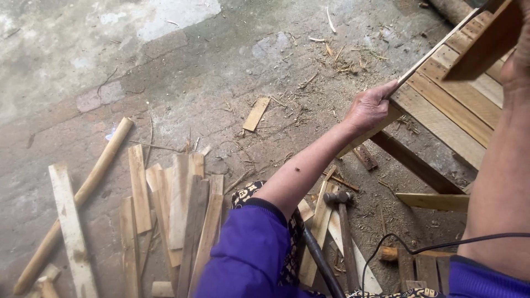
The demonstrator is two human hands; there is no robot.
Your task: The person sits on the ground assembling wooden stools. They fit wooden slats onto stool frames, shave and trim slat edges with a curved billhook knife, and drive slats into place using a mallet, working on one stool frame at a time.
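Left fingers: closed around the near end of a thin wooden slat (436,51); the left hand (369,107) is held out over the floor at the edge of the pallet.
Right fingers: not shown; only the right hand (516,60) at the frame's edge and the forearm below it are seen, so their state cannot be told. A darker wooden piece (486,41) is raised there, seemingly held by that hand.
Step in hand: a slat is judged to be positioned along the pallet (458,110), steadied at its near end.
Next move: a steady hold and true alignment with the boards beneath are called for before any fixing is done.
Slat: long, narrow, pale, lying diagonally across the slatted pallet top, touching it.
Pallet: brown boards laid side by side, resting on a darker beam.
Nearby: a hammer (343,221) is laid on the floor among offcuts; a black cable (430,248) is trailed beside it.
Floor: a heap of loose boards (171,215) and a round pole (83,193) are left well apart from the pallet.
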